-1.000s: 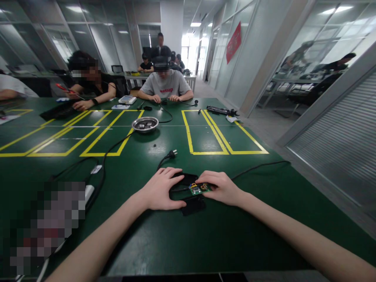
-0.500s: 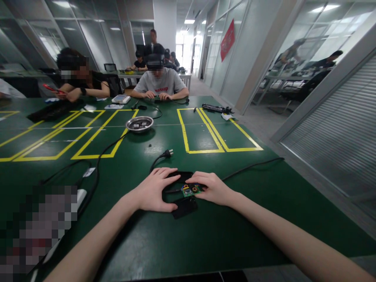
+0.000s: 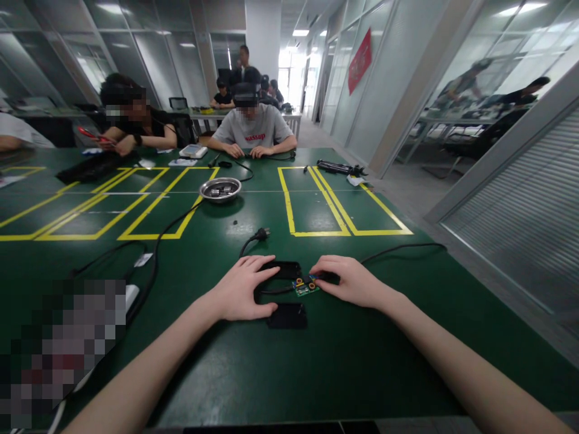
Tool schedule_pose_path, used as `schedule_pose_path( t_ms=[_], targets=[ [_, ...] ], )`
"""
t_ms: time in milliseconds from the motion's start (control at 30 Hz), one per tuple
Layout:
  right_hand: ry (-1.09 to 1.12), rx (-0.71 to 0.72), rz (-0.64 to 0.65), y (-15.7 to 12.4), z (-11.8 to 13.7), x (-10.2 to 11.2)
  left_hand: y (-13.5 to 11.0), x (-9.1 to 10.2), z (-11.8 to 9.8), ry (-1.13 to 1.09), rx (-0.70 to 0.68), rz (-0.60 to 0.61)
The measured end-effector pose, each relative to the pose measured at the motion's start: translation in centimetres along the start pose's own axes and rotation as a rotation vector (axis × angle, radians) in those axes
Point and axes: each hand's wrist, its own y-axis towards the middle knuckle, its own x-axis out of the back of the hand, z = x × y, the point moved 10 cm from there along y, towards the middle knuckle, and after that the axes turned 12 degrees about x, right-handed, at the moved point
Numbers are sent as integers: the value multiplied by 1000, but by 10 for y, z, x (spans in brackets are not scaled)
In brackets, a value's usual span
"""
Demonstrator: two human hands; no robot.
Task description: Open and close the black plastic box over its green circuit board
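A small green circuit board (image 3: 307, 289) with copper-wound coils lies between two black plastic case halves. My right hand (image 3: 346, 280) pinches at the board's right end with thumb and fingertips. My left hand (image 3: 242, 289) is spread to the left, thumb apart from the fingers. Its fingertips touch the far case half (image 3: 287, 269), and its thumb rests at the corner of the near case half (image 3: 288, 315). From the board's left side a black cable (image 3: 275, 292) runs under my left hand. Another black cord (image 3: 398, 248) leads off to the right behind my right hand.
A black power plug (image 3: 261, 234) lies beyond my left hand. Farther off stands a metal bowl (image 3: 221, 190) with metal parts in it. Yellow tape rectangles mark the green table (image 3: 362, 374). A white-edged object (image 3: 131, 295), mostly blurred, lies left. Several people sit opposite.
My right hand has moved right, and the circuit board has shifted slightly right, showing more of itself. The near case half lies straighter. My left hand stays spread in nearly the same place.
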Motion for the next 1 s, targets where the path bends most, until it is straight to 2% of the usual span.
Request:
schedule_pose_path(
  t_ms=[167, 500, 700, 1000],
  targets=[
    [-76, -97, -2, -4, -13, 3, 0, 2, -2, 4, 21, -34],
    [-122, 29, -193, 15, 22, -24, 1, -1, 0, 9, 35, -60],
    [-128, 44, -221, 14, 23, -22, 2, 1, -3, 4, 48, -85],
    [-26, -13, -277, 14, 14, -21, 2, 1, -7, -11, -13, -46]
  ],
)
